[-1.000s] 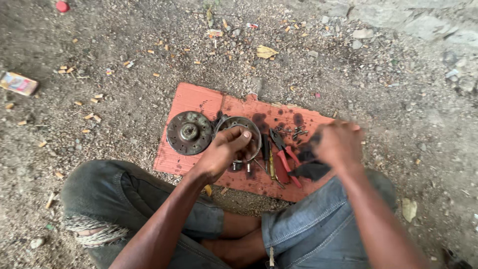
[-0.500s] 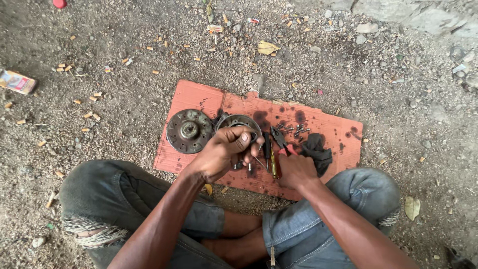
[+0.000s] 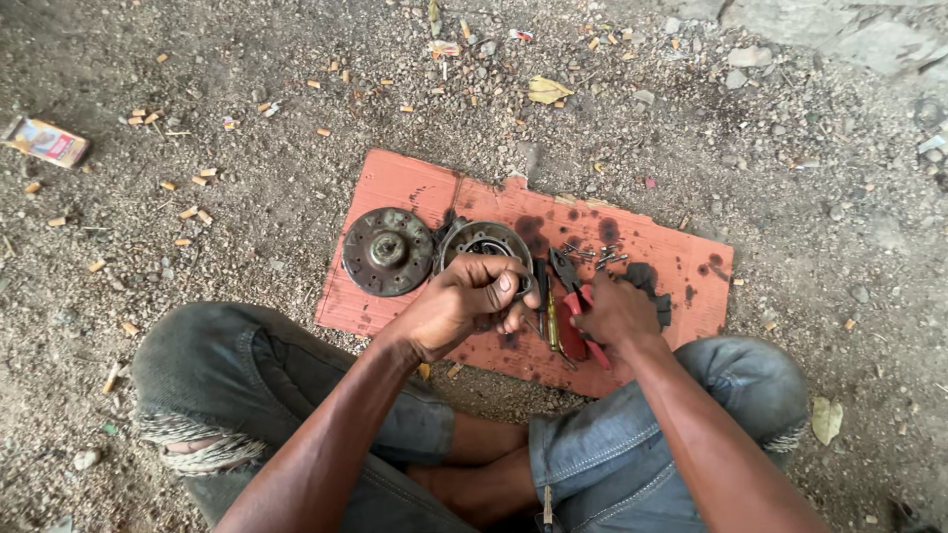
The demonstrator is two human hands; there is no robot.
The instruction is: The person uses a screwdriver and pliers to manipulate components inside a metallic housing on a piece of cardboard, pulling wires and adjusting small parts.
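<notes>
Fingers (image 3: 502, 286) amid pliers (image 3: 571, 286), disc (image 3: 387, 251), screws (image 3: 592, 255)

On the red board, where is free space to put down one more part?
The red board is bare at its far-left corner, beyond the round disc, and along the right end past the dark rag. The middle is crowded: ring part, pliers, screws, both hands.

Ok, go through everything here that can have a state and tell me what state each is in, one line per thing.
left hand: closed around the ring-shaped part.
right hand: on the red-handled pliers.
ring-shaped part: lying on the board, gripped at its near edge.
round metal disc: lying flat, untouched.
red-handled pliers: lying on the board, jaws pointing away.
red board: flat on the ground, oil-stained.
</notes>
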